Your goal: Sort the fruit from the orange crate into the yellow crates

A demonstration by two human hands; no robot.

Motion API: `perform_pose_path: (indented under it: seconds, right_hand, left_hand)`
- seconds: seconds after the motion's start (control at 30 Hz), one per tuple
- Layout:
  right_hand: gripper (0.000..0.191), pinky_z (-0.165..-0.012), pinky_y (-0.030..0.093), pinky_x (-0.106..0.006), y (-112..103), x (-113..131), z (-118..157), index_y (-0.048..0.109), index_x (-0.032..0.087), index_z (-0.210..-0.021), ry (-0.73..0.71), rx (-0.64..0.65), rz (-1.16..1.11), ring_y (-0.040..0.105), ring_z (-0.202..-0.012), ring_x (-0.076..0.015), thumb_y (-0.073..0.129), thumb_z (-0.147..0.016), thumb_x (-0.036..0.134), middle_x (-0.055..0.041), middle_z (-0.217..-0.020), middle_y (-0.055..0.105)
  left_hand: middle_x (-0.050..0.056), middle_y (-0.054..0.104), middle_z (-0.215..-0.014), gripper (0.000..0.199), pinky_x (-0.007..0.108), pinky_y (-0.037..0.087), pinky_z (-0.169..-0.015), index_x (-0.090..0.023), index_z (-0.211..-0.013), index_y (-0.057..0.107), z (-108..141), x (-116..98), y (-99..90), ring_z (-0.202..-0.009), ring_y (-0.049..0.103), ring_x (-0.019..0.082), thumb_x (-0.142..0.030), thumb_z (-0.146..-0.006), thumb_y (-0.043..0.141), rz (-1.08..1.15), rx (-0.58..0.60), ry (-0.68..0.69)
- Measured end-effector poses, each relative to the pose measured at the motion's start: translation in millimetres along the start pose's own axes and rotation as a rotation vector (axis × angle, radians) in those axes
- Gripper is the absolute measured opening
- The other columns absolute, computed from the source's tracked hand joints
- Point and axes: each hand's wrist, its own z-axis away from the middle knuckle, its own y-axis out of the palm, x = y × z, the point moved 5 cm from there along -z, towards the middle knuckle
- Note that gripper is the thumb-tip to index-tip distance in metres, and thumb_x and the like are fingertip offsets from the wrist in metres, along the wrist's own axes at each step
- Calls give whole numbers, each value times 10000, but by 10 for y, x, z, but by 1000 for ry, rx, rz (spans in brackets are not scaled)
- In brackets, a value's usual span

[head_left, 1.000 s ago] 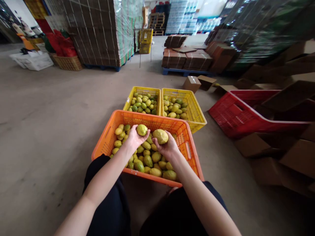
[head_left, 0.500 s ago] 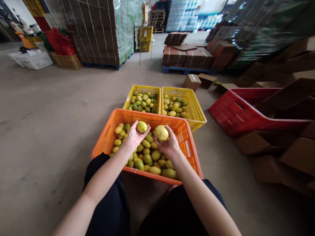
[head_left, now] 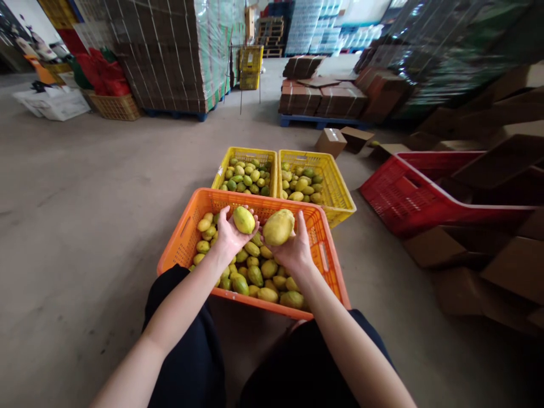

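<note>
Over the orange crate [head_left: 178, 241], both my hands are palm up with a lemon each. My left hand [head_left: 228, 235] cups a smaller yellow-green lemon [head_left: 243, 220], its thumb at the side. A larger, paler lemon [head_left: 278, 228] rests in my right hand [head_left: 295, 249], with the thumb raised along its right side. Beneath them, many yellow and green lemons [head_left: 255, 276] cover the bottom of the crate. Behind it stand a left yellow crate [head_left: 221, 170] and a right yellow crate [head_left: 335, 184], both holding more lemons.
A red crate [head_left: 391, 198] with cardboard in it stands to the right, among loose cardboard boxes [head_left: 437, 246]. Flattened cartons lie on a blue pallet [head_left: 318, 122] farther back. A tall wrapped stack [head_left: 157, 56] rises at the back left.
Both lemons have turned in my hands, and the larger one now shows its long side. My right thumb has lifted upright. The crates are where they were.
</note>
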Motion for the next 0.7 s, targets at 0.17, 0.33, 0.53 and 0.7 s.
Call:
perform_pose_path:
  seconds: [0.17,0.33,0.53,0.7]
  right_hand:
    - [573,-678,586,-416,75,-5,9,643,218,-810,-64,81,113,703,-834,-278,487,-750,766,-54,-753,707]
    - [450,-744,558,-369,63,50,58,652,203,-611,-389,25,381,687,-801,-254,586,-748,627,-47,-677,695]
    - [389,-737,511,-327,136,179,284,718,197,-641,-830,48,662,668,-723,-213,515,-863,445,-24,-691,717]
    - [391,-719,499,-315,168,200,399,739,202,-713,-971,113,745,669,-730,-202,473,-903,417,-22,-748,736]
  left_hand:
    - [22,570,-541,364,211,381,-409,-157,-613,576,53,-35,122,-445,528,119,-420,-838,462,-344,123,148]
    - [48,599,-529,408,259,407,-500,-174,-539,616,181,-70,220,-504,567,155,-464,-806,515,-739,325,553]
    - [52,655,-621,480,294,420,-629,-176,-584,679,380,-95,256,-593,570,166,-462,-892,446,-1059,485,950]
    - [41,661,-628,478,293,421,-622,-178,-611,673,453,-102,276,-594,585,161,-405,-935,403,-1147,567,1116]
